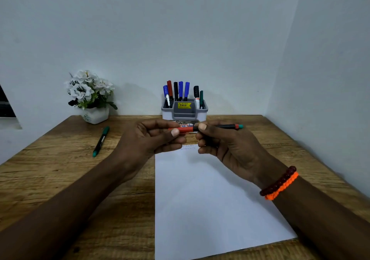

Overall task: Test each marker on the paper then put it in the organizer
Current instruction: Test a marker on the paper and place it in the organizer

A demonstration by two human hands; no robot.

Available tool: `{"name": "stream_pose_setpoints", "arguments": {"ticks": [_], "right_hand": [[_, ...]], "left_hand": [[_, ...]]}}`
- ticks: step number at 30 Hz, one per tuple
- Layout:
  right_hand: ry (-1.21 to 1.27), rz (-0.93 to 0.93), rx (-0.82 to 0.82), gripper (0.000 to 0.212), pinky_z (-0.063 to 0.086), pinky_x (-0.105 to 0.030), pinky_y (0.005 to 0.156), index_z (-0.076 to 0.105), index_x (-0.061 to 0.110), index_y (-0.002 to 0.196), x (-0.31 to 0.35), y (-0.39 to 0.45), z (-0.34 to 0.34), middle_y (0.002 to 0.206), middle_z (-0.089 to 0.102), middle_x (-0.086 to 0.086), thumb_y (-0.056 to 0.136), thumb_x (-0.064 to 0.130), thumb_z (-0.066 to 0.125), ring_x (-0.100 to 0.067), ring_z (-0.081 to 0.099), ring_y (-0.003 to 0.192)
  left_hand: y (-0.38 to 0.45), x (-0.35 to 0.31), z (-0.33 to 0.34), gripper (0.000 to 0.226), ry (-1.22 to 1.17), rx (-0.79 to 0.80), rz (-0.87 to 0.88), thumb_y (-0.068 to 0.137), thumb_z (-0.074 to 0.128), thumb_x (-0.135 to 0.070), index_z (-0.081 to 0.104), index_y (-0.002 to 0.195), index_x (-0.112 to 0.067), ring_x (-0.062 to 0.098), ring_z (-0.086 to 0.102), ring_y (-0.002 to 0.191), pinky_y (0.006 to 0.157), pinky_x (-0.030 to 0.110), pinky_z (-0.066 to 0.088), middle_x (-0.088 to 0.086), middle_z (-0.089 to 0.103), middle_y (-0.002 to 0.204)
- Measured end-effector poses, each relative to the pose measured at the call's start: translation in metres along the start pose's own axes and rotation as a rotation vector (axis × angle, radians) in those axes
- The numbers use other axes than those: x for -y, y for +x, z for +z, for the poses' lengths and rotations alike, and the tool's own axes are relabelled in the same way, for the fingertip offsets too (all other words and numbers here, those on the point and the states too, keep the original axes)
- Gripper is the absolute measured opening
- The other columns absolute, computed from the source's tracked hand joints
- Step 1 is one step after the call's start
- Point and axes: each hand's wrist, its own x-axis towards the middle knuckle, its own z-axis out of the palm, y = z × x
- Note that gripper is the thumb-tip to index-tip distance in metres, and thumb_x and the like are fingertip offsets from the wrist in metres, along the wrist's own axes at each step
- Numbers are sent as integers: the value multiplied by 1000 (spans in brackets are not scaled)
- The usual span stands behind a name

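White paper (pixel 210 199) lies nearest on the wooden table (pixel 60 169), with faint scribbles at its far edge. Above it, the left hand (pixel 152 137) pinches the red cap end of a marker (pixel 202 128) and the right hand (pixel 224 141), with bracelets (pixel 280 181) at the wrist, curls round its black barrel, held level with a "42" label between the thumbs. Farther back the organizer (pixel 184 109), holding several markers, bears a yellow sticker reading "49.00", a green marker (pixel 101 141) lies far left near a flower pot (pixel 94 97).
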Motion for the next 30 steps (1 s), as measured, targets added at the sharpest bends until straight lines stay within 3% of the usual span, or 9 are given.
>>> {"name": "stream_pose_setpoints", "arguments": {"ticks": [4,8,10,13,17,21,23,26,30], "right_hand": [[-89,-51,-6,36,59,-31,56,78,-1,108,11,1,-8,82,73,-15,80,22,79,-21,65,65],[-499,-59,-7,12,57,-37,61,80,-1,98,16,-3,-18,85,80,-21,90,7,82,-26,67,63],[-631,29,66,13,60,-39,63,76,-1,100,15,-7,-12,88,81,-21,89,3,83,-29,70,64],[-583,140,153,41,65,-43,63,68,5,122,13,-12,2,96,81,-22,86,-5,84,-36,75,67],[-552,220,262,93,67,-52,70,48,41,154,10,-19,19,98,74,-19,86,-13,81,-50,79,83],[-510,201,238,103,66,-62,76,41,52,155,8,-15,25,97,71,-20,87,-16,78,-52,79,87],[-491,183,186,110,67,-58,73,36,58,154,11,-10,24,99,72,-25,86,-18,77,-51,79,87],[-523,123,99,111,67,-58,72,33,54,156,18,4,21,97,74,-28,85,-19,77,-49,80,87],[-668,-86,-25,86,66,-61,70,42,34,151,33,38,21,80,70,-10,89,-14,77,-37,77,70]], "left_hand": [[4,2,-15,30,58,14,-16,83,71,-10,71,111,1,18,65,70,62,28,59,23,75,99],[6,4,-20,29,52,-30,-18,82,72,-16,74,107,-2,18,59,70,62,29,57,17,71,90],[6,5,-19,34,59,-39,-10,82,71,-18,73,111,-1,18,59,71,63,29,57,15,70,89],[7,8,-17,35,114,-51,-3,81,72,-20,75,109,-1,19,58,71,62,29,56,19,70,91],[6,12,-16,23,219,-32,11,86,74,-20,79,104,-6,21,62,70,64,30,55,20,75,93],[6,12,-14,21,316,-37,64,96,66,-23,79,97,-7,20,66,67,59,31,55,14,77,86],[7,15,-18,23,531,-84,122,99,63,-30,78,93,-13,14,65,62,55,27,52,5,76,79],[12,25,-30,12,980,-134,214,93,71,-31,78,88,-23,4,65,72,61,17,46,-10,71,74],[17,32,-40,8,1091,-163,133,89,73,-31,79,93,-27,2,62,75,61,19,45,-14,68,79]]}}
